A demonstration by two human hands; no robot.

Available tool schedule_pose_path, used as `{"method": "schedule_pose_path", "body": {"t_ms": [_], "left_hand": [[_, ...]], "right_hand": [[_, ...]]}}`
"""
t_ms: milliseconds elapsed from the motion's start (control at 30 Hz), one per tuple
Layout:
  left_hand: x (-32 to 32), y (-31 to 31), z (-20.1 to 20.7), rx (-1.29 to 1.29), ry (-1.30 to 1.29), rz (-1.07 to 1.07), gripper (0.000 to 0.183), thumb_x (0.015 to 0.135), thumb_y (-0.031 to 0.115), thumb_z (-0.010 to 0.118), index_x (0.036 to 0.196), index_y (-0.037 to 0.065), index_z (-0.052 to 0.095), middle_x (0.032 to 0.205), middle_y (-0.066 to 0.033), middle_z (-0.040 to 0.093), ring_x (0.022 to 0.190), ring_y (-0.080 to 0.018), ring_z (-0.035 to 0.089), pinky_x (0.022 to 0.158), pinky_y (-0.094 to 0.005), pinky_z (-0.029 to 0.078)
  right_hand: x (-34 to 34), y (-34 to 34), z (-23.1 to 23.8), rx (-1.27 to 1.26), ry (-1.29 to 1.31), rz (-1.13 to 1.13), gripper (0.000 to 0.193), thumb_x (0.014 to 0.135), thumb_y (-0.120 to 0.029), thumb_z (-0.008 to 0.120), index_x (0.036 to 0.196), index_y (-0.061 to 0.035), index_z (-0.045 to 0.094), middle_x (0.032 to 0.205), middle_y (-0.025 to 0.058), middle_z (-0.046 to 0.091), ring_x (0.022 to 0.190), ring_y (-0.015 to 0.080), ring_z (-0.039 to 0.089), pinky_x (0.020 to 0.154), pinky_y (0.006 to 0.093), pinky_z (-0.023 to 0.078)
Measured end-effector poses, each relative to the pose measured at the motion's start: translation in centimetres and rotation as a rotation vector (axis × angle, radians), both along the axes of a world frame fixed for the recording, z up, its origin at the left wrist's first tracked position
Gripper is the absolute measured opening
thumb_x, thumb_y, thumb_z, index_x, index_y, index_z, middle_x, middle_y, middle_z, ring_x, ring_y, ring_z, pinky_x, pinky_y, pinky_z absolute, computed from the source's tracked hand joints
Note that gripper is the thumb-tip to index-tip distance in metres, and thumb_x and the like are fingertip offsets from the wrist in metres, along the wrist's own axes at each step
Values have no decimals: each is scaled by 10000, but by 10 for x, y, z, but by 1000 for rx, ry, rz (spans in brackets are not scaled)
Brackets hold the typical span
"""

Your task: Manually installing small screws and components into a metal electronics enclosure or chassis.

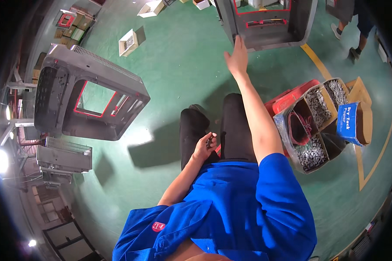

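Note:
My right hand (237, 58) reaches forward to the near left edge of a dark grey housing (272, 38) with a red-edged opening. Its fingers are stretched out at that edge and the thumb stands apart; I see nothing held in it. Close above my lap, my left hand (203, 148) is curled around several small dark metal pieces (209, 141), too small to name surely. At my right is a partitioned box (301, 126) with small silvery metal parts (311, 154) in its compartments.
Another grey housing (96, 93) stands at the left, with grey panels (65, 158) behind it. A blue carton (349, 124) and a red case (292, 96) adjoin the parts box. A white tray of parts (128, 42) lies on the green floor (170, 69). A person's legs (362, 30) show far right.

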State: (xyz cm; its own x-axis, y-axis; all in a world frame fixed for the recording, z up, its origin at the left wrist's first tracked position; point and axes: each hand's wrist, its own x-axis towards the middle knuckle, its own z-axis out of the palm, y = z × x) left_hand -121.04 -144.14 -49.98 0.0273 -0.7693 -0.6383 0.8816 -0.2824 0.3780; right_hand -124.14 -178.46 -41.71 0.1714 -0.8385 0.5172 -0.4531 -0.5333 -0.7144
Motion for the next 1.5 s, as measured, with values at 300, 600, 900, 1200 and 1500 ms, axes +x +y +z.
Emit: {"method": "schedule_pose_path", "body": {"t_ms": [300,600,900,1200,1500], "left_hand": [[3,-2,12,3,-31,71,255,893,194,442,1037,19,560,709,-17,512,553,-88,394,416,-201,270],[5,-4,16,-1,-89,48,259,908,169,451,1095,24,556,738,-12,507,548,-86,379,419,-200,276],[6,-10,16,14,-134,66,194,938,224,457,980,51,535,675,-11,494,517,-88,373,416,-207,268],[4,-11,6,-12,-63,83,215,942,264,452,892,74,540,648,-10,496,497,-94,373,398,-208,259],[-6,-7,5,-57,-152,114,169,927,212,462,916,69,552,659,-4,505,515,-85,379,410,-199,262]], "right_hand": [[-14,-15,9,39,192,230,774,684,-108,681,1348,7,303,1375,259,325,1271,371,344,1035,452,308],[-78,-51,-50,41,678,-207,565,810,-121,477,1346,-5,338,1372,220,366,1311,341,300,1045,530,236],[-80,-69,-53,198,834,-229,682,746,-171,593,1350,2,329,1395,183,360,1313,313,315,988,530,339],[-83,-66,-52,232,846,-43,472,691,-209,669,1091,24,574,1428,216,279,1340,324,258,946,405,452],[-78,-42,-38,198,820,103,372,682,-194,662,979,27,631,1419,264,267,1343,343,252,962,376,441]]}}
